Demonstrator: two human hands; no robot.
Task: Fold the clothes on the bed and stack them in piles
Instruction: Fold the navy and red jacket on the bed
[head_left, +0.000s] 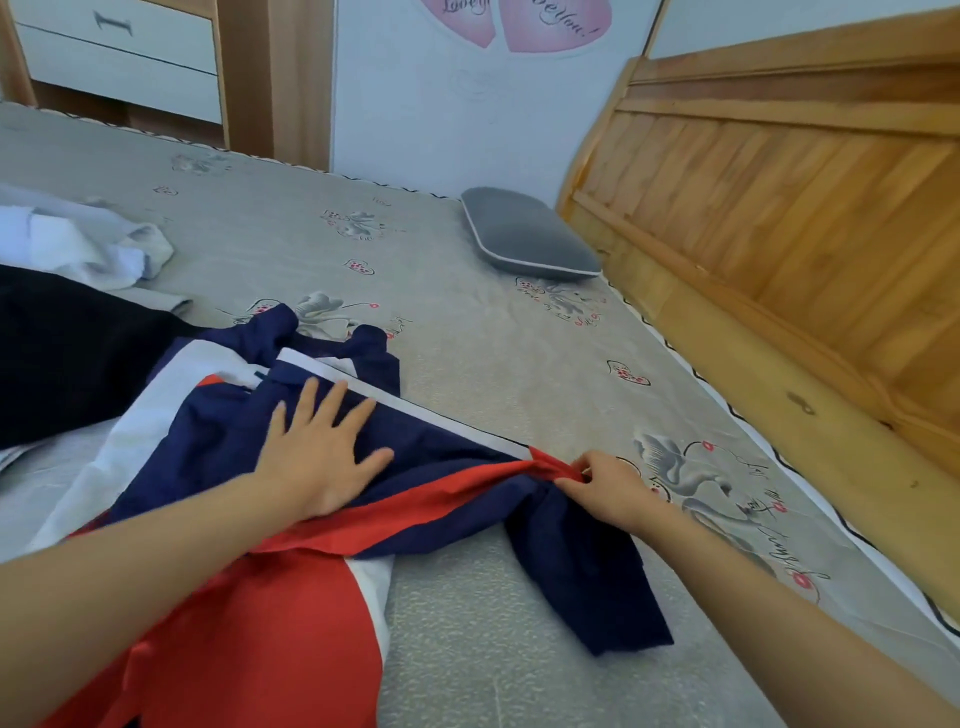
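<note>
A navy, red and white jacket (218, 447) lies spread on the bed (467, 322) in front of me. My left hand (322, 447) presses flat on its navy part, fingers straight and spread. My right hand (608, 483) pinches a bunched red fold of the jacket at its right edge, where a navy sleeve (587, 577) trails toward me. A black garment (67, 353) lies at the left, partly under the jacket. Crumpled white and pale blue clothes (88, 244) sit behind it.
A grey pillow (524, 234) rests at the head of the bed beside the wooden headboard (779, 208). The grey patterned mattress cover stretches bare to the right and far side. A white-drawered cabinet (119, 57) stands beyond the bed's far edge.
</note>
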